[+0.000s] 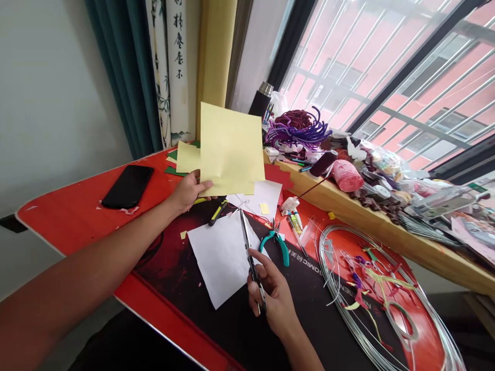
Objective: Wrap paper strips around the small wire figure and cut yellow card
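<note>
Pinched at its lower left corner, a yellow sheet of paper [231,149] is held up above the table by my left hand [189,191]. My right hand [270,288] grips a pair of scissors [246,242], its blades pointing up and away from me. Below the blades a white sheet of paper [222,260] lies on the dark mat. Behind it is another white sheet with line drawings [273,195], partly covered by the yellow paper. Teal-handled pliers [275,241] lie right of the scissors, and a yellow-and-black cutter [218,211] lies to their left.
A black phone [128,186] lies on the red table [73,211] at left. Coiled metal wire [344,309] with coloured scraps takes up the right side. A wooden ledge [371,226] under the window bears purple pipe cleaners [297,134], thread and bags. A flask [261,100] stands behind.
</note>
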### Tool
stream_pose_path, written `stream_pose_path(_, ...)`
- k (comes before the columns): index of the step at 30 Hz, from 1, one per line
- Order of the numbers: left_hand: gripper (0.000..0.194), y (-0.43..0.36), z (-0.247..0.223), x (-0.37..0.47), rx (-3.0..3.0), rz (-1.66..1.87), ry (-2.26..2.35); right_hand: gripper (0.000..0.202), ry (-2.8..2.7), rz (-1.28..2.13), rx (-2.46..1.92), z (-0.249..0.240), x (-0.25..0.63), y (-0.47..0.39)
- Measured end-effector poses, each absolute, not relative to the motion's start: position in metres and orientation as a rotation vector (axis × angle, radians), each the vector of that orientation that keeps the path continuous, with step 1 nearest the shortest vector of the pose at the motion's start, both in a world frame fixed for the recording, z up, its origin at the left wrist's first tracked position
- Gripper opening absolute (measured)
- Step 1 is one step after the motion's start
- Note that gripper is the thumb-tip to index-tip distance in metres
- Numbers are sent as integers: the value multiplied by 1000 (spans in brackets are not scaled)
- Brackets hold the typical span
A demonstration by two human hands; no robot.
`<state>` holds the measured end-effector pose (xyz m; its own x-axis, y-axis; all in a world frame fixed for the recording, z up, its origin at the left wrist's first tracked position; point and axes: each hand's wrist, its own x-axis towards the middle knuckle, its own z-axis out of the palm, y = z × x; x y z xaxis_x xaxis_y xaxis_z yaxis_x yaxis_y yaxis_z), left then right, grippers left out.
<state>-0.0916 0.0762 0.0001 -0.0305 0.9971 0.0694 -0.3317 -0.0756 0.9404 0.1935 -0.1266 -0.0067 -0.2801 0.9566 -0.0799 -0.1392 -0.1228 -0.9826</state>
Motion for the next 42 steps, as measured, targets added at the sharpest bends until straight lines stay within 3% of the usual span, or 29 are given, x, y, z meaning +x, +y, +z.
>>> stream_pose_path(6, 50, 63, 6, -78, 935, 1415, 917, 73, -1241, 1485, -1032, -6, 195, -125)
stream_pose_path(12, 42, 46, 12, -63, 883, 1330, 903, 78, -1222, 1457, -1044, -3, 195, -124)
stream_pose_path(17, 49, 39, 15, -56, 867, 1311, 868, 73, -1151, 1427, -1009, -3, 194, -122)
stream_pose_path(22, 44, 35, 15, -54, 895, 1249, 873, 68, -1142, 1394, -988, -4, 195, -121)
stream_pose_path(42, 44, 29, 10, -47, 931, 1268, 902, 72, -1128, 1357, -1036, -5, 197, -119)
